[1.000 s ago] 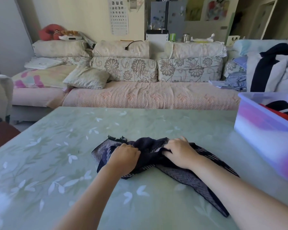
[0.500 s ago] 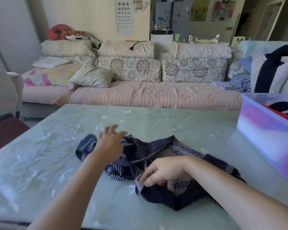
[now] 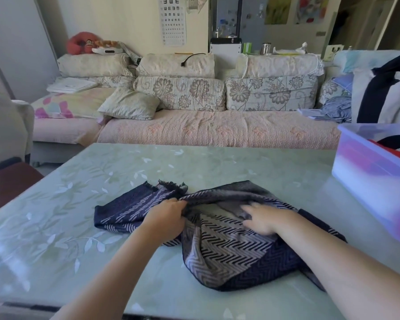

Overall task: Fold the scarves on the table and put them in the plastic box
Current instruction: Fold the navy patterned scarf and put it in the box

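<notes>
A navy and grey herringbone scarf (image 3: pixel 219 248) lies crumpled and partly spread on the pale green table (image 3: pixel 79 204), its fringed end at the far left. My left hand (image 3: pixel 166 218) grips a fold of the scarf near its middle. My right hand (image 3: pixel 263 219) lies on the cloth to the right, blurred, its fingers spread over the fabric. The translucent plastic box (image 3: pixel 365 181) stands at the table's right edge, holding folded dark and red cloth.
A long sofa (image 3: pixel 217 130) with flowered cushions runs behind the table. Clothes are piled at the back right (image 3: pixel 383 88). A covered chair (image 3: pixel 7 125) with a red-brown seat stands at the left, close to the table's edge.
The scarf has been pulled wider, with more of the herringbone side showing. My left hand closed on a fold near the middle. My right hand moved up from the front hem onto the cloth.
</notes>
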Motion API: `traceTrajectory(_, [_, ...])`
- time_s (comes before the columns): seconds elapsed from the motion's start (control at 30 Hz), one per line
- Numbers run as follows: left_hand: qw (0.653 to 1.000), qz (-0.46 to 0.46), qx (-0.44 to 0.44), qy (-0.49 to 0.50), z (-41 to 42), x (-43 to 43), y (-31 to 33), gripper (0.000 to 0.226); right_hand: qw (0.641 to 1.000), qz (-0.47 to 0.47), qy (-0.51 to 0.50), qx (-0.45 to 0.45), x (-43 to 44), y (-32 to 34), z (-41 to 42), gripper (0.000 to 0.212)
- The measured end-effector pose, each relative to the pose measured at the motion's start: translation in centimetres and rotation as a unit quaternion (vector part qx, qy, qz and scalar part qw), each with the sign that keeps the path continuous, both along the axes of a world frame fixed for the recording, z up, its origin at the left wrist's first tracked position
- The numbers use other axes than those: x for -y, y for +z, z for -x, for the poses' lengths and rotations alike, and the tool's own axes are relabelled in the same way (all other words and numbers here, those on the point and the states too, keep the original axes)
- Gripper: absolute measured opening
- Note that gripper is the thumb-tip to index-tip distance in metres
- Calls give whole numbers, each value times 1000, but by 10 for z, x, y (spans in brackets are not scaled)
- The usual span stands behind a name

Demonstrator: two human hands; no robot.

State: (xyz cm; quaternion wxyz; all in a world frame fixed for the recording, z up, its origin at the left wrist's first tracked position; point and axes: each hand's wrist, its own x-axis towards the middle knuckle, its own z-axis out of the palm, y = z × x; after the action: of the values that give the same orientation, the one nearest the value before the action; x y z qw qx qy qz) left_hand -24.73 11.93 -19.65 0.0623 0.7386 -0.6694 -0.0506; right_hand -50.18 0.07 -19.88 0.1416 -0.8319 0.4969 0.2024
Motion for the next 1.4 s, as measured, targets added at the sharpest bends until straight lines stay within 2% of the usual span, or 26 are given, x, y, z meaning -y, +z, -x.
traceTrajectory(0.1, [997,71,34,-1,-2,9,0,55,995,37,-63,-63,15,4,12,61])
traceTrajectory(0.17, [992,114,52,-13,2,14,1,64,985,88,-72,-131,15,14,13,49])
traceTrajectory(0.23, [987,149,39,-53,9,23,2,52,971,184,-37,-148,9,24,5,36])
traceTrajectory(0.3, [988,120,11,-99,15,29,5,48,957,283,-3,-64,2,30,-9,29])
traceTrajectory(0.37, [990,58,8,-127,16,29,6,51,943,322,40,69,-3,27,-25,27])
traceTrajectory(0.43, [987,37,49,-146,13,26,4,50,942,281,118,141,-6,19,-38,34])
traceTrajectory(0.5, [986,33,72,-147,3,22,1,42,958,196,162,133,-9,5,-47,52])
traceTrajectory(0.57, [988,32,64,-134,-9,17,0,27,969,158,160,104,-9,-6,-51,64])
traceTrajectory(0.63, [987,64,39,-141,-20,11,-1,15,967,179,150,101,-5,-14,-53,70])
traceTrajectory(0.73, [978,116,-35,-168,-24,-4,3,10,965,171,109,164,-5,-13,-59,72])
traceTrajectory(0.8, [979,35,-135,-151,-17,-14,10,29,956,158,73,236,-7,-8,-66,66])
traceTrajectory(0.87, [972,-38,-211,-101,-10,-21,12,48,948,176,75,254,-10,-5,-74,60])
traceTrajectory(0.9, [975,-29,-202,-92,-9,-21,11,45,948,172,87,254,-12,-4,-77,60])
traceTrajectory(0.97, [983,70,-149,-85,-10,-16,9,20,957,141,106,230,-15,-5,-80,65])
traceTrajectory(1.0, [982,114,-130,-74,-12,-13,10,16,961,141,114,211,-16,-6,-80,65])
traceTrajectory(1.07, [983,146,-102,-36,-19,-5,8,30,961,175,112,182,-14,-8,-80,49])
traceTrajectory(1.13, [995,88,-27,23,-24,3,3,48,952,200,76,217,-12,-7,-79,23])
traceTrajectory(1.17, [998,50,15,46,-26,5,0,58,947,198,35,250,-9,-3,-77,24])
traceTrajectory(1.27, [996,-17,40,77,-30,16,-7,74,905,202,-160,339,13,10,-66,30])
traceTrajectory(1.3, [996,-28,30,84,-31,20,-8,75,873,197,-238,378,28,11,-58,32])
traceTrajectory(1.37, [994,-41,22,101,-35,26,-9,69,771,162,-383,482,53,13,-39,39])
traceTrajectory(1.4, [992,-41,26,114,-35,29,-9,63,731,171,-426,505,60,14,-28,42])
